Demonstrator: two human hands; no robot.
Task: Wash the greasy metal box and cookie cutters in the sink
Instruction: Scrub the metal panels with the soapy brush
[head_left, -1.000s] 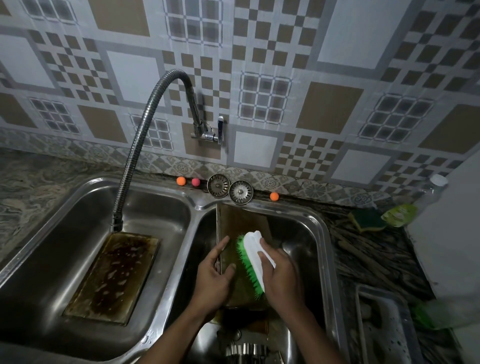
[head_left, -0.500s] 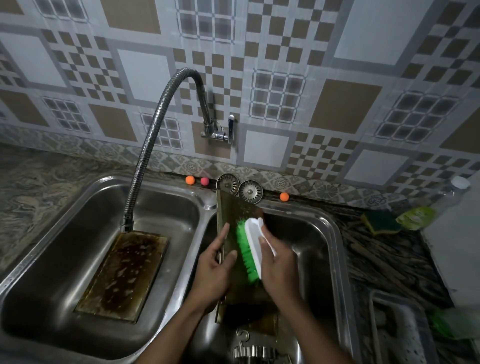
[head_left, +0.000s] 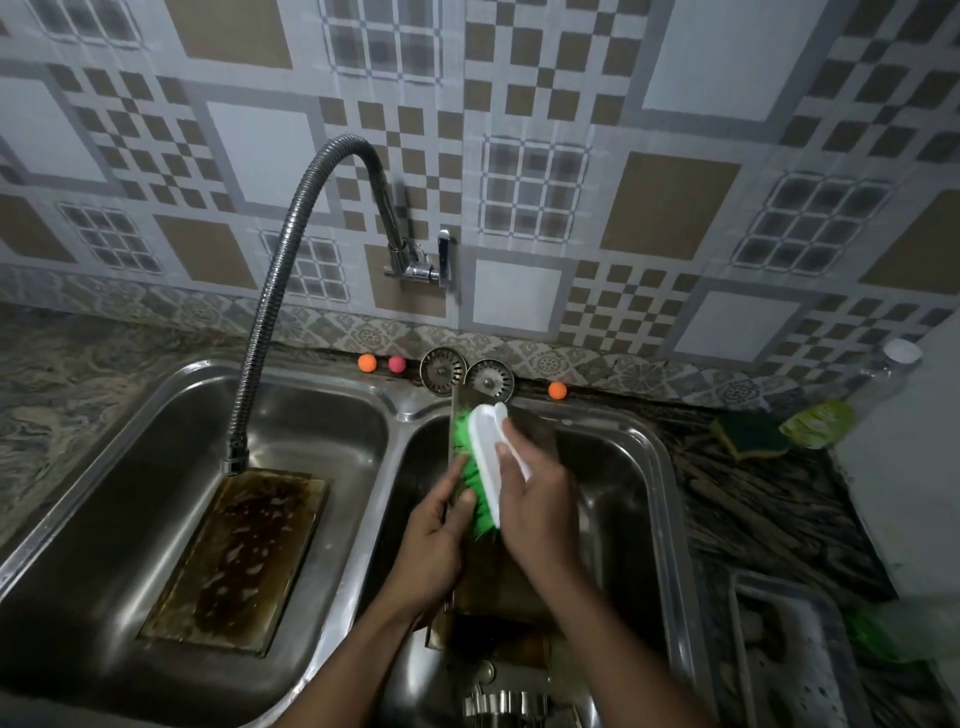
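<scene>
Over the right basin (head_left: 655, 483) of the steel double sink, my left hand (head_left: 434, 540) grips the left edge of a brownish greasy metal box part (head_left: 532, 434), tilted up on end. My right hand (head_left: 535, 512) is shut on a white scrub brush with green bristles (head_left: 484, 460), pressed against the metal's upper face. A second greasy metal tray (head_left: 236, 556), dark with foam specks, lies flat in the left basin. Shiny metal cookie cutters (head_left: 506, 704) show at the bottom of the right basin, partly hidden by my arms.
A flexible faucet hose (head_left: 283, 291) arcs over the left basin. Two sink strainers (head_left: 465, 374) and small orange and pink balls sit on the back ledge. A sponge (head_left: 750, 434) and soap bottle (head_left: 852, 402) rest on the right counter, and a perforated tray (head_left: 795, 654) lies lower right.
My right hand has pushed the brush up the metal piece toward its far end. The left hand keeps its hold on the edge.
</scene>
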